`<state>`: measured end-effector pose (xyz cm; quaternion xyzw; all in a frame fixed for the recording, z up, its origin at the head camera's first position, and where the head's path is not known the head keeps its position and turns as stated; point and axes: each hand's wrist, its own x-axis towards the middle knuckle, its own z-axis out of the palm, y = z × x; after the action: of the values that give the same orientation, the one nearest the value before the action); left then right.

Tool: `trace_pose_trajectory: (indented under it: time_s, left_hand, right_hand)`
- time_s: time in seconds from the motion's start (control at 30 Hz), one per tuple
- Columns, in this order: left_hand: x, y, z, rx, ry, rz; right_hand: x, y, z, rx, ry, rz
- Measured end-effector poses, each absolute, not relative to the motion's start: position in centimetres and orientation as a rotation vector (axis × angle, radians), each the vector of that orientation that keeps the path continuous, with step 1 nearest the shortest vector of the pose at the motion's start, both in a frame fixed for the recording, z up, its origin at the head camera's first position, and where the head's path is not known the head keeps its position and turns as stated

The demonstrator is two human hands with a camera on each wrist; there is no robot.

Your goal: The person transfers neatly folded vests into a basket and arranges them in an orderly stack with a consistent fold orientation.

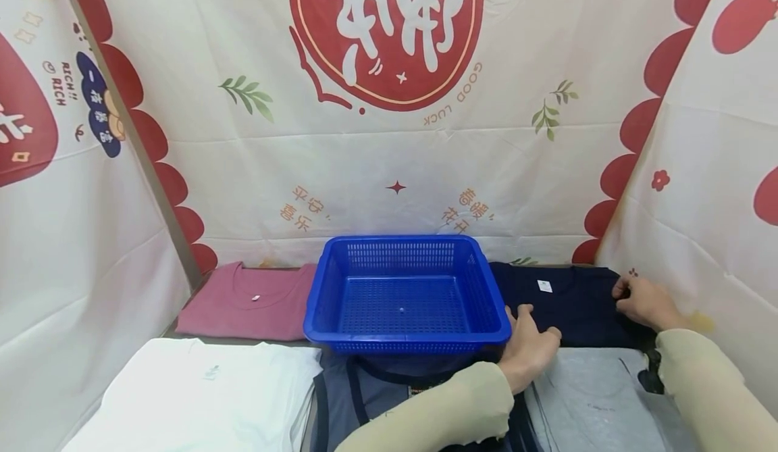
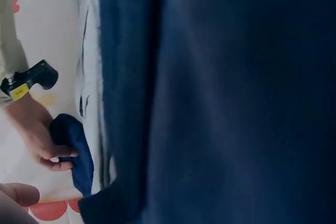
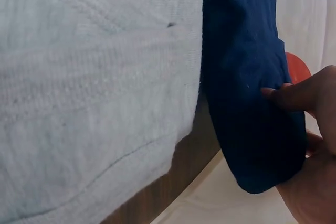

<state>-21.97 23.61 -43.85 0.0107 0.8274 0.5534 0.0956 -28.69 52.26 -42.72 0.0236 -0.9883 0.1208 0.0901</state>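
A folded navy T-shirt (image 1: pixel 571 307) with a small white label lies to the right of the blue plastic basket (image 1: pixel 407 338). My right hand (image 1: pixel 649 303) pinches its right edge. In the right wrist view the thumb (image 3: pixel 294 98) lies on top of the navy cloth (image 3: pixel 247 114), with other fingers partly hidden beyond the edge. My left hand (image 1: pixel 529 349) is at the shirt's near left corner, close to the basket, its fingers spread and loosely bent. Only part of the left hand (image 2: pixel 20 194) shows in the left wrist view, so its contact with the cloth cannot be told.
A folded pink T-shirt (image 1: pixel 261 307) is left of the basket. Nearer me lie white shirts (image 1: pixel 206 384), a dark grey-blue garment (image 1: pixel 340 384) under the left forearm, and light grey shirts (image 1: pixel 595 398). Printed cloth walls (image 1: pixel 389 155) enclose the back and sides.
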Motion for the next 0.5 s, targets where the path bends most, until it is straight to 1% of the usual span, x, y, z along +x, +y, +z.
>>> trace_pose_trajectory:
  time_s: [0.17,0.27,0.5]
  left_hand:
    - [-22.0,24.4,-44.9,0.096,2.628,1.539]
    - [-22.3,24.7,-45.3,0.081,2.680,1.535]
    - [-23.8,25.2,-45.6,-0.141,2.600,1.713]
  right_hand:
    - [-28.7,52.0,-42.6,0.062,-2.858,0.365]
    - [-28.7,52.0,-42.3,0.036,-2.838,0.364]
    - [-28.3,52.5,-41.9,0.024,-2.888,0.359]
